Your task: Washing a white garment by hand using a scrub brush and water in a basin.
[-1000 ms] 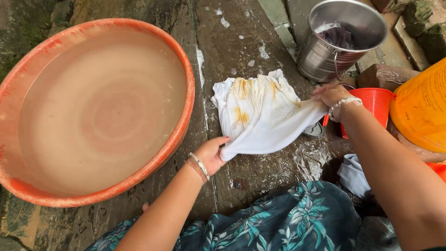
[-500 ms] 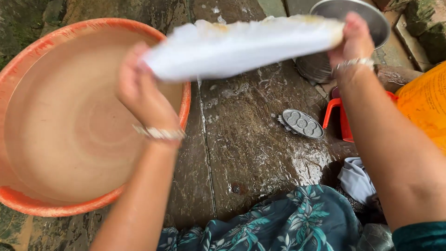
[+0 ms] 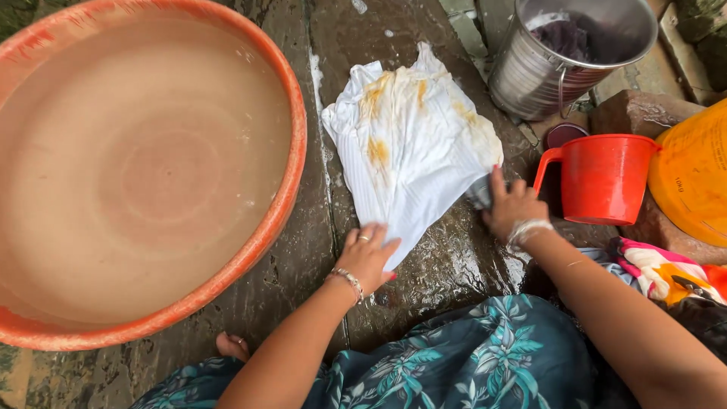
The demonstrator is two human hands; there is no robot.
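Flung down since half a second ago, when held stretched in the air over the basin: white, yellow-stained wet cloth (image 3: 409, 148), now lying flat on the wet dark stone slab (image 3: 447, 265). Left hand (image 3: 366, 257) lowered with it, fingers spread and pressed flat on the cloth's near corner. Right hand (image 3: 513, 206) down at the cloth's right edge, fingers curled around a grey scrubbing brush (image 3: 480, 192), mostly hidden under the cloth. Just right of that hand, a red plastic mug (image 3: 602, 178); beyond it, a yellow plastic container (image 3: 693, 178). Farther back, a steel bucket (image 3: 556, 64) holding dark fabric. Left of the cloth, a large orange plastic basin (image 3: 291, 144) of murky water.
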